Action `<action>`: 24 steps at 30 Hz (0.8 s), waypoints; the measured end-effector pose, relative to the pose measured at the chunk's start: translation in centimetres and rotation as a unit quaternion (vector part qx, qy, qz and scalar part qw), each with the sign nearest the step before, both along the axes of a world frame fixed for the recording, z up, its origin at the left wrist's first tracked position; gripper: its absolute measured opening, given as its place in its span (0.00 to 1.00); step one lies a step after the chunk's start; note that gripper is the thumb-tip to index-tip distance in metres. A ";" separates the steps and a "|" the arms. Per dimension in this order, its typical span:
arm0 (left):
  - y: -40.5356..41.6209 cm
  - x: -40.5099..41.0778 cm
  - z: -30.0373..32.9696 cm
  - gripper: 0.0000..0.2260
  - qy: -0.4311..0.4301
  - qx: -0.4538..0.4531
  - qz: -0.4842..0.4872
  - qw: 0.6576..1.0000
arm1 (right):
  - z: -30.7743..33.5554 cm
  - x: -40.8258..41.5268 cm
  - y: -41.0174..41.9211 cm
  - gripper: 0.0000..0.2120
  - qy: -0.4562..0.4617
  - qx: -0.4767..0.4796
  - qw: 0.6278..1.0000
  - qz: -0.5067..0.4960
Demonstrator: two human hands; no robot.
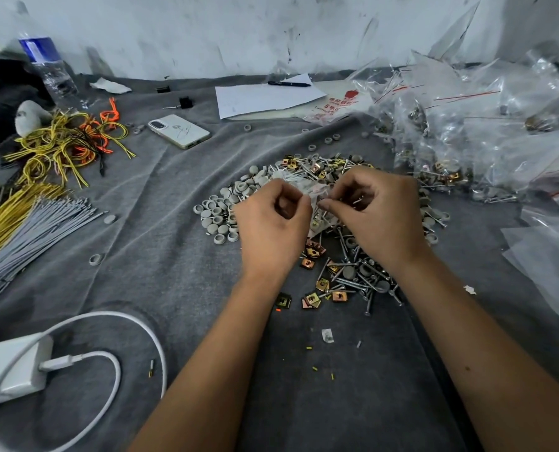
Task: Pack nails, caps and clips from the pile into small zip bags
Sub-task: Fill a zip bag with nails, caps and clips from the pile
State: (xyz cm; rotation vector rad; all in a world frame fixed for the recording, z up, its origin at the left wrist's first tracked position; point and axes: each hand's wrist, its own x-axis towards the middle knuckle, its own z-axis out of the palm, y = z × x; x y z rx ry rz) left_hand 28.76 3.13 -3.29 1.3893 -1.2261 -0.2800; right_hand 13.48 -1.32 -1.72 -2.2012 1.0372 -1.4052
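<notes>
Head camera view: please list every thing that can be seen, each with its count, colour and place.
pile: one, grey caps, silver nails, gold clips, centre of cloth
small zip bag: one, clear, between both hands
filled bags: many, clear with red strips, far right
phone: one, white, behind the pile to the left
paper: one sheet, white, far centre
pen: one, black, on the paper
bottle: one, clear with blue label, far left
wires: many, yellow and orange, left
grey ties: one bundle, left edge
charger: one, white with cable, near left
left hand: pinches the bag
right hand: pinches the bag
</notes>
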 end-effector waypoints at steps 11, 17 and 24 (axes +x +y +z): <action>0.2 0.1 0.2 0.06 0.022 -0.084 0.072 0.994 | 0.3 0.6 0.6 0.09 0.094 -0.017 0.995 0.018; 0.0 0.3 0.0 0.08 -0.013 -0.080 0.099 0.992 | 1.0 -0.9 0.0 0.08 0.011 -0.002 1.000 -0.026; 0.0 0.4 -0.1 0.06 -0.044 -0.056 0.096 0.993 | 0.3 -2.1 -1.1 0.20 0.354 0.127 0.924 -0.066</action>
